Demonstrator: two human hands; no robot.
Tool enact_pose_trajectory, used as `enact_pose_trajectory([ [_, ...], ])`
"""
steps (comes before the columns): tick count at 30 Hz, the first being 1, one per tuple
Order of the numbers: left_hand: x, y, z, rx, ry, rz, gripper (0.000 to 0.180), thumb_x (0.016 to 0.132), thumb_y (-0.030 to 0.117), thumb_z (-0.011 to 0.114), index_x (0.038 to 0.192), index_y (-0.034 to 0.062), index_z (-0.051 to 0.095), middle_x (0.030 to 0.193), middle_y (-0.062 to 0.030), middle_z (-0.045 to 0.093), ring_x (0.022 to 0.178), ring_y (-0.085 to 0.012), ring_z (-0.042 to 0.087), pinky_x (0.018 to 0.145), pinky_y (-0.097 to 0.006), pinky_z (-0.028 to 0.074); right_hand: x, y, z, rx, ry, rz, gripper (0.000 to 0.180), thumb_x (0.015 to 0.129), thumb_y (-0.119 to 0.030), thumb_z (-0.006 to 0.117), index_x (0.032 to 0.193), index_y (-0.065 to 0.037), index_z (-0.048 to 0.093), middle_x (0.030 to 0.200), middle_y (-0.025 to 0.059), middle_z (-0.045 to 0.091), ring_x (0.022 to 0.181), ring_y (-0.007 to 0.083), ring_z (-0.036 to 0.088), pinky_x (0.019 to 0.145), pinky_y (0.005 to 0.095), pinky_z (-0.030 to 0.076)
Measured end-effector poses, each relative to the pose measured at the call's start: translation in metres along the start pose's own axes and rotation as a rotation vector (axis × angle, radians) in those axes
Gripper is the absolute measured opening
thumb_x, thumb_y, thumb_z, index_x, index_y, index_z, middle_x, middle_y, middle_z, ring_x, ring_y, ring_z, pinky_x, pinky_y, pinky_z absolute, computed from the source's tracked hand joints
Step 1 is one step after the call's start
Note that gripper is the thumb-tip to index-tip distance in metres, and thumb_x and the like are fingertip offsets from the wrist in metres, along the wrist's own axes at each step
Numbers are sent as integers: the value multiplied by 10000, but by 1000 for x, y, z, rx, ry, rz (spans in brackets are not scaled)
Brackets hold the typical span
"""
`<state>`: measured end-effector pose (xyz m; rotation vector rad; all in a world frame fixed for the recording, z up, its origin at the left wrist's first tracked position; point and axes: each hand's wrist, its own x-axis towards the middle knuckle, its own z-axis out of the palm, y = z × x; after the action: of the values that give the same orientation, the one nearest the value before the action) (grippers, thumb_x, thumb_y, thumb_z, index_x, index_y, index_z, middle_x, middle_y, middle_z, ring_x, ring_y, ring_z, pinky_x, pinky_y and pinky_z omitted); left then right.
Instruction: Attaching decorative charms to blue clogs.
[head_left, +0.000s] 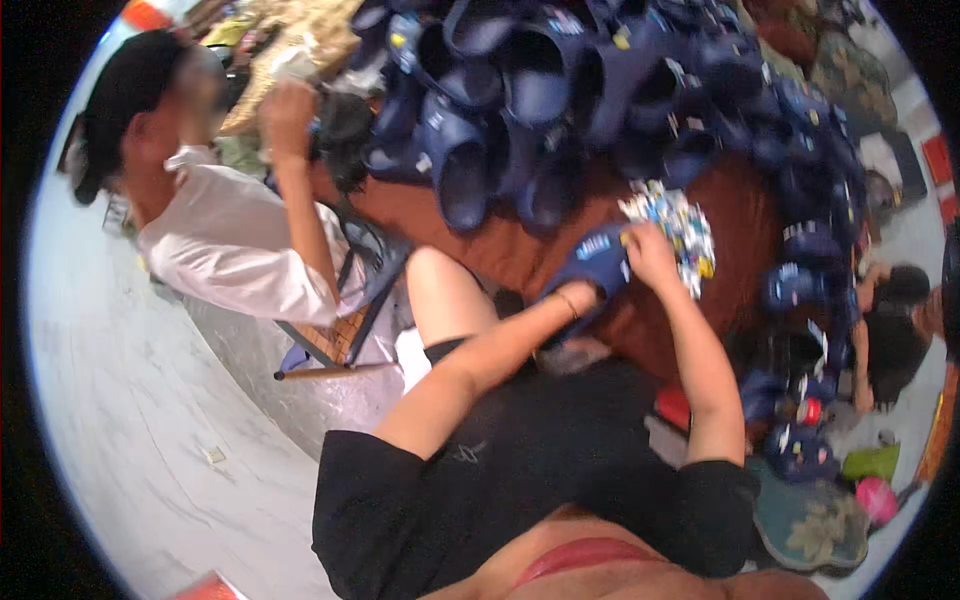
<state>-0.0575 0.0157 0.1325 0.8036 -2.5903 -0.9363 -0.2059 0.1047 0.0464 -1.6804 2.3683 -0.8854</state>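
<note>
A navy foam clog (590, 262) is held over the brown cloth in front of me. My left hand (584, 296) reaches into its opening and holds it from inside, fingers hidden. At the clog's right side my right hand (652, 256) touches the upper with thumb and fingers pinched together. Whatever small thing is between them, if anything, cannot be made out. Just beyond and to the right of that hand lies a loose pile of small white, blue and yellow pieces (680, 222).
A big heap of navy clogs (540, 90) covers the far side of the brown cloth (400, 205) and curves down the right. On the left sits a co-worker in a white shirt (235, 235), one arm raised, beside a wooden-seated chair (345, 330). Another person (895, 340) is at the right.
</note>
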Motion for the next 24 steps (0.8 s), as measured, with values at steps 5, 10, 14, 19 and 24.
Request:
enact_pose_trajectory([
  [5,8,9,26,-238,-113,197,257,798,224,455,904,29,586,924,-200,580,850,-341,553,736,-401,439,32,34,-3,91,74,282,208,769,-177,554,885,-8,591,825,160,618,767,285,594,700,352,458],
  [10,-3,-28,74,-151,-229,108,279,796,233,453,943,38,587,977,-202,568,906,-342,540,783,-403,427,33,21,-10,247,-122,310,162,690,-152,643,806,-41,625,744,111,631,673,211,598,635,321,466],
  [14,-14,-60,99,-21,-289,17,305,795,243,450,982,46,589,1030,-204,556,961,-344,526,830,-405,416,29,10,-10,197,-239,296,145,679,-168,652,758,-47,641,727,113,633,676,221,606,638,326,473],
  [19,-24,-91,122,122,-356,-75,334,793,253,447,1020,55,590,1083,-206,544,1016,-345,513,876,-407,404,40,3,-10,42,-350,306,188,671,-201,650,795,-61,636,741,102,633,692,208,602,645,327,469],
  [24,-23,-103,136,165,-389,-51,347,813,230,433,1092,56,546,1148,-196,506,1062,-330,484,906,-398,377,57,6,-6,-66,-488,366,245,608,-229,632,794,-71,659,802,156,634,763,292,613,685,367,482],
])
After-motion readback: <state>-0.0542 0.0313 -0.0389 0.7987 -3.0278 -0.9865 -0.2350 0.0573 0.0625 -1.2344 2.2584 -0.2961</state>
